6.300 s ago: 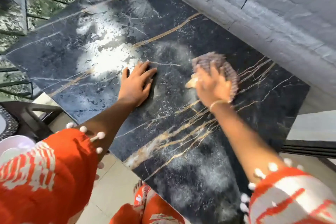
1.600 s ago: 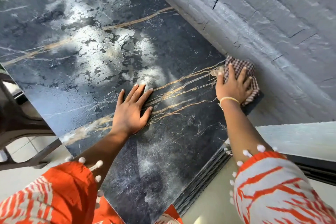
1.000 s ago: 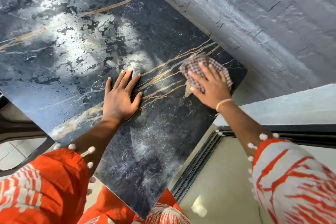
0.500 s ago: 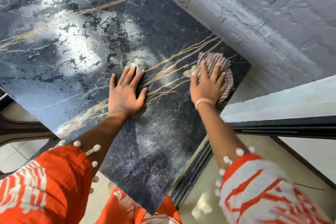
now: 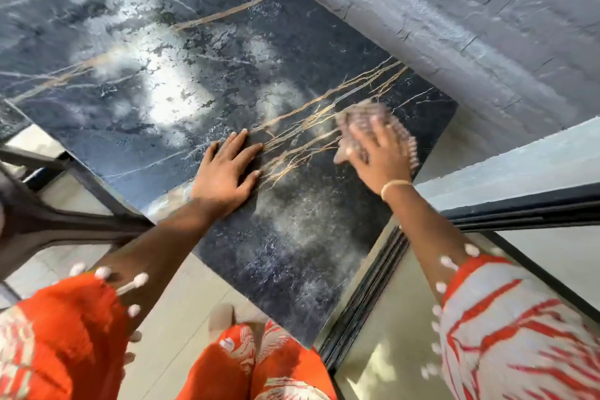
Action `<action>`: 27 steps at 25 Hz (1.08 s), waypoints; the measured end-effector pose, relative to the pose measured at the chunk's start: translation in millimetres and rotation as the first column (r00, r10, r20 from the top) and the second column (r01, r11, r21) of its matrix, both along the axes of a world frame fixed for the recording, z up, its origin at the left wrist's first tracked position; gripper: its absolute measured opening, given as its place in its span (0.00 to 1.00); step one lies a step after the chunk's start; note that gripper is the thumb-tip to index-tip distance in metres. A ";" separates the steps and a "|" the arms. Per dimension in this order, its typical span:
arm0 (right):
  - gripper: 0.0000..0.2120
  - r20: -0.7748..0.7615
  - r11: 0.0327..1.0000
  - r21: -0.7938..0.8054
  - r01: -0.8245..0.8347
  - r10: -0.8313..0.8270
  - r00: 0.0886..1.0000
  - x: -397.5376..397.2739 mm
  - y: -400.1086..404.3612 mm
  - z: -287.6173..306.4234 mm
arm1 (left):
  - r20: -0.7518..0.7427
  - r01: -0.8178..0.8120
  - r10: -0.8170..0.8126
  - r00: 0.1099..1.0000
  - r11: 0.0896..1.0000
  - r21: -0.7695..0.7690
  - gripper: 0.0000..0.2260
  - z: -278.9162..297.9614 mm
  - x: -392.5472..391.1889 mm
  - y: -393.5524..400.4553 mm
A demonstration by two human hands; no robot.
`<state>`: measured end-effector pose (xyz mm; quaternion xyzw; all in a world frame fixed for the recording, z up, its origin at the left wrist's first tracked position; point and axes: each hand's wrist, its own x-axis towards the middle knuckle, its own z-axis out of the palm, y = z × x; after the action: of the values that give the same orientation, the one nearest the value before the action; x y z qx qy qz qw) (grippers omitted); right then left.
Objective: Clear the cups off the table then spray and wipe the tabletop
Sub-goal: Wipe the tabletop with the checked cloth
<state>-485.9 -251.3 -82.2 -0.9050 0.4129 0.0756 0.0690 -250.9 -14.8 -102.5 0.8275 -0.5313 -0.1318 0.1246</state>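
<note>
Tabletop (image 5: 201, 52) wiping is under way: the checked cloth (image 5: 373, 120), half a second ago nearer the corner at three o'clock, has swept back toward the gold veins, blurred with motion. No cups show, so clearing looks done and the corner by the wall seems the last patch. The right hand (image 5: 378, 156) presses the cloth with fingers spread and straight; the left hand (image 5: 224, 172) stays flat, fingers together, bracing at centre. Dark polished marble, glossy and slick, lies under soft crumpled woven fabric.
</note>
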 end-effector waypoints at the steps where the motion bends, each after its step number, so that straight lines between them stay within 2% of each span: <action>1: 0.26 0.017 0.986 0.028 0.164 -0.165 0.986 9.6 -4.7 0.0 | 0.025 -0.028 0.028 0.999 1.000 -0.010 0.26 0.5 4.3 19.4; 3: 0.26 0.033 0.925 0.073 0.373 -0.376 0.926 34.2 9.1 0.3 | 0.058 -0.085 0.086 0.995 0.996 -0.012 0.25 0.4 10.2 57.6; 5: 0.26 0.044 0.929 0.056 0.365 -0.368 0.929 58.7 50.5 0.3 | 0.062 -0.109 0.109 0.992 0.994 -0.013 0.24 0.2 9.4 85.2; 7: 0.27 0.053 0.992 0.024 0.120 -0.121 0.991 69.1 113.7 -2.1 | 0.053 -0.115 0.116 0.992 0.993 -0.019 0.24 0.6 6.3 95.9; 9: 0.26 0.053 0.975 0.025 -0.222 0.221 0.974 57.8 184.3 -2.6 | 0.039 -0.100 0.100 0.994 0.995 -0.007 0.25 -0.2 6.3 95.3; 11: 0.25 0.060 0.850 0.074 -0.522 0.519 0.853 31.6 234.7 0.6 | 0.037 -0.070 0.069 0.997 0.997 0.015 0.25 -0.5 10.5 98.2; 13: 0.25 0.057 0.717 0.103 -0.690 0.688 0.723 8.5 229.2 7.3 | 0.070 -0.036 0.032 0.997 0.998 0.053 0.25 -1.1 13.6 105.2; 14: 0.25 0.036 0.697 0.054 -0.715 0.715 0.699 1.2 211.1 7.8 | 0.096 -0.035 0.028 0.995 0.997 0.072 0.25 -1.2 12.6 108.7; 15: 0.24 -0.006 0.754 0.029 -0.657 0.657 0.754 -4.5 189.0 5.6 | 0.120 -0.048 0.037 0.992 0.995 0.087 0.25 -1.0 9.3 111.1; 16: 0.24 -0.028 0.869 0.015 -0.494 0.494 0.869 -9.4 165.9 3.3 | 0.133 -0.069 0.057 0.989 0.993 0.091 0.26 -0.7 4.6 111.0; 17: 0.25 -0.038 0.967 0.021 -0.256 0.256 0.966 -14.9 143.5 1.4 | 0.129 -0.099 0.086 0.988 0.991 0.093 0.25 -0.7 -1.4 109.7; 18: 0.25 -0.015 0.999 0.037 -0.001 0.001 1.000 -19.8 129.1 0.8 | 0.116 -0.134 0.122 0.986 0.986 0.101 0.25 -0.4 -8.0 110.0; 19: 0.25 0.000 0.980 0.056 0.191 -0.191 0.982 -21.0 122.2 1.4 | 0.105 -0.165 0.153 0.983 0.980 0.114 0.25 -0.3 -13.3 110.2; 20: 0.26 -0.002 0.954 0.056 0.294 -0.294 0.956 -18.8 124.5 3.0 | 0.100 -0.184 0.172 0.980 0.975 0.127 0.24 -0.2 -17.1 110.5; 21: 0.26 -0.021 0.944 0.068 0.322 -0.321 0.947 -13.3 134.1 3.8 | 0.099 -0.192 0.179 0.979 0.971 0.140 0.25 0.3 -18.9 110.9; 22: 0.26 -0.026 0.957 0.071 0.282 -0.281 0.959 -7.4 148.7 3.2 | 0.103 -0.189 0.175 0.979 0.970 0.154 0.25 0.4 -19.7 110.9; 25: 0.26 -0.022 0.996 0.050 -0.074 0.075 0.997 -14.2 224.7 2.6 | 0.130 -0.176 0.154 0.979 0.968 0.180 0.27 -0.1 -24.5 113.0; 27: 0.26 -0.010 0.941 0.049 -0.335 0.335 0.942 -40.8 277.9 1.0 | 0.125 -0.179 0.161 0.979 0.972 0.150 0.28 2.9 -29.8 111.0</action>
<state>-526.7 26.6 -81.2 -0.9594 0.2517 0.1043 0.0725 -280.7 96.1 -99.7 0.8835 -0.4521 -0.1162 0.0385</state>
